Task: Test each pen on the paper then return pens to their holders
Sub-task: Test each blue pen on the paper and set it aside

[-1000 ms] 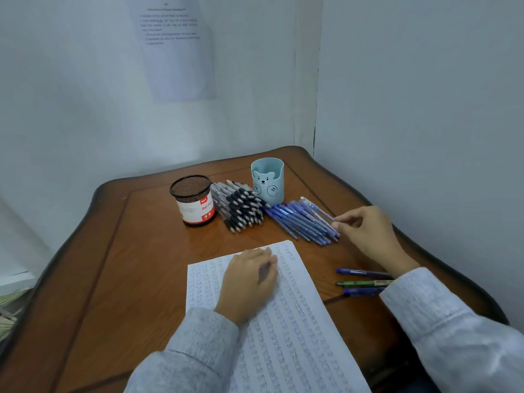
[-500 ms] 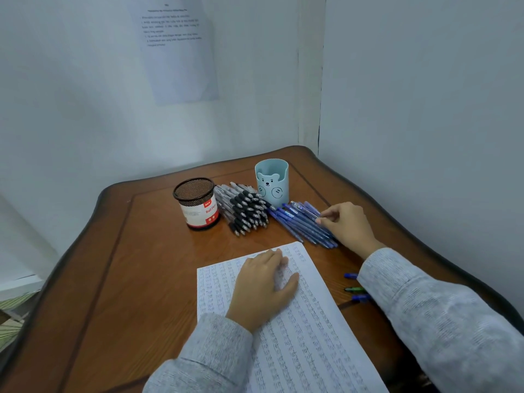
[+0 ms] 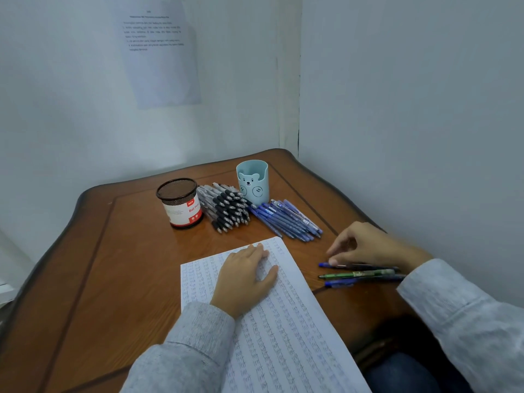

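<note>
Fingers (image 3: pixel 340 243) of my right hand (image 3: pixel 377 248), curled, tips touching one blue pen (image 3: pixel 357 266) among three lying just beside the paper (image 3: pixel 283 336), whether clamped I cannot tell; left hand (image 3: pixel 243 276), fingers straight, pressed flat on that paper to steady it for the test stroke.

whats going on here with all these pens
A person is testing pens. The left hand lies flat on the written paper. The right hand reaches to three loose pens on the right of the table, touching the farthest one. Piles of black pens and blue pens lie beside the mesh holder and the bear cup.
</note>
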